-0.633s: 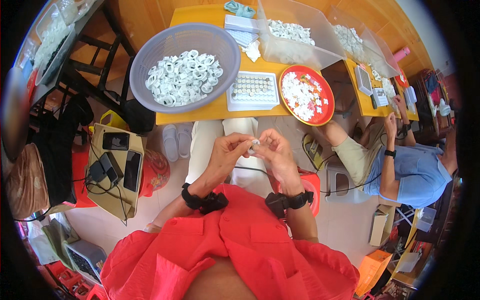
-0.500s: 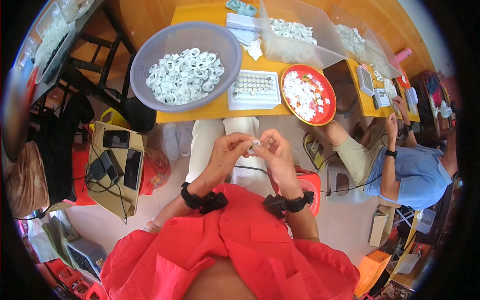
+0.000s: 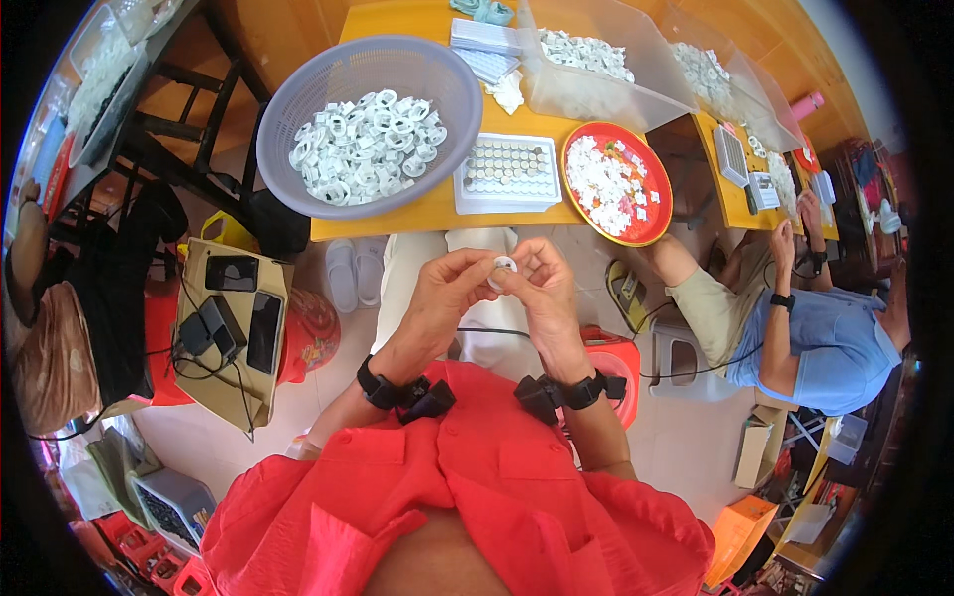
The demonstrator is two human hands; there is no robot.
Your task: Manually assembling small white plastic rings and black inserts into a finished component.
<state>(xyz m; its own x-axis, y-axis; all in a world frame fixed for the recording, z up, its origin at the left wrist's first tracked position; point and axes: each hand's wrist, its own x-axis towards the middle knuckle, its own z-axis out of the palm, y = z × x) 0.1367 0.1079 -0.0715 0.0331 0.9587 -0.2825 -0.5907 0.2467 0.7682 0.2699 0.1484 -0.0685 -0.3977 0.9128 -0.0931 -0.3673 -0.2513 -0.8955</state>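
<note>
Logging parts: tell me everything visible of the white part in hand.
The part is small, white and roundish, plastic by its look, with darker marks on its face too small to make out. It is held in the air, on the wearer's side of the table, pinched by the left hand and right hand, which partly cover it.

I have one small white piece (image 3: 504, 266) between my left hand (image 3: 446, 296) and my right hand (image 3: 547, 298). It looks round, with a small dark mark near its top. I pinch it from both sides with thumbs and fingertips, holding it up in the air. Its face is turned toward me; my fingers hide part of its rim.
</note>
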